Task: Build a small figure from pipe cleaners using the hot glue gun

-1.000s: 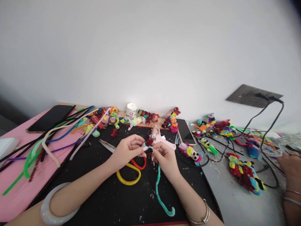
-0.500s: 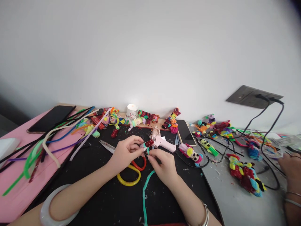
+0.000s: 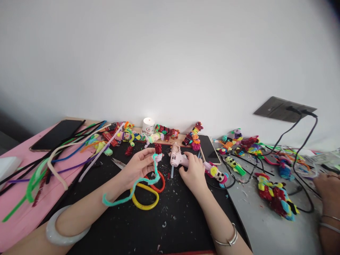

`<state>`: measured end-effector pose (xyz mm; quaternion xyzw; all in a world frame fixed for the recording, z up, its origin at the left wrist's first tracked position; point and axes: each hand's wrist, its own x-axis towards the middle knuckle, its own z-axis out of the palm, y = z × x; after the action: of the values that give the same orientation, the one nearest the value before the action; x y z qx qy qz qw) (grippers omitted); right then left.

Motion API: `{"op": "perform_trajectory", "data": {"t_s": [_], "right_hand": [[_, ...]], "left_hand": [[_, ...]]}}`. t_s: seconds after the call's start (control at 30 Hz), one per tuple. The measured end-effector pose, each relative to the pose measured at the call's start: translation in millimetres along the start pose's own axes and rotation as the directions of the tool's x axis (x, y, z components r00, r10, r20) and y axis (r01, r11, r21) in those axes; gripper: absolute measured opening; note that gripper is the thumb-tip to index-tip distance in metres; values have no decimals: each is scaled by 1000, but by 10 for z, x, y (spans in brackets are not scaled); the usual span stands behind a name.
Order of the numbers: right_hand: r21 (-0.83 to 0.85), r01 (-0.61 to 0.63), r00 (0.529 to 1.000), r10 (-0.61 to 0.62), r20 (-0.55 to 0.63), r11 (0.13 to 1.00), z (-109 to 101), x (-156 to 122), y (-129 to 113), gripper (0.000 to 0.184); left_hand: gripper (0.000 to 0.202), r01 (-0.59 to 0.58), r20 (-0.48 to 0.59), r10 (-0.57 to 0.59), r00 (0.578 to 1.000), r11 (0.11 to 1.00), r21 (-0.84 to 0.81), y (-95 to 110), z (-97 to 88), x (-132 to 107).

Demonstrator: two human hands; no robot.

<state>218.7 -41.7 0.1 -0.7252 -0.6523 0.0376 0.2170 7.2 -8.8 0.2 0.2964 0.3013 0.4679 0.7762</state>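
Teal Chenille Stem (image 3: pixel 151 181) Trails From Left Hand (image 3: pixel 139 169), Right Hand (image 3: pixel 195 173) at Glue Gun (image 3: pixel 176 161)

A black mat (image 3: pixel 186 221) spans the workspace. On it, scissors (image 3: pixel 145 208) with yellow and red handles lie partly behind the left forearm. The pale pink glue gun rests to their right, the right hand's fingers and thumb straddling its handle; whether they grip it cannot be told. The stem loops in front of scissors and forearm, below a small red-and-lilac piece (image 3: pixel 158 148) pinched upright between left thumb and fingers.
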Motion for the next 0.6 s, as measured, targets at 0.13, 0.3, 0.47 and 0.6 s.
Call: {"op": "perform_trajectory", "data": {"t_s": [0.13, 0.3, 0.47, 0.6], "right_hand": [[131, 26, 998, -18, -62, 991, -23, 40, 32, 40], [622, 69, 996, -22, -83, 780, -22, 54, 56, 28], [850, 18, 997, -68, 22, 527, 11, 1, 37, 34], [857, -5, 992, -109, 71, 515, 29, -35, 18, 34]], "left_hand": [[30, 5, 2, -5, 1000, 1000, -25, 7, 2, -1], [30, -24, 25, 26, 999, 999, -47, -28, -72, 46], [30, -38, -35, 38, 999, 999, -10, -43, -94, 64], [30, -42, -36, 41, 998, 999, -13, -46, -75, 63]]}}
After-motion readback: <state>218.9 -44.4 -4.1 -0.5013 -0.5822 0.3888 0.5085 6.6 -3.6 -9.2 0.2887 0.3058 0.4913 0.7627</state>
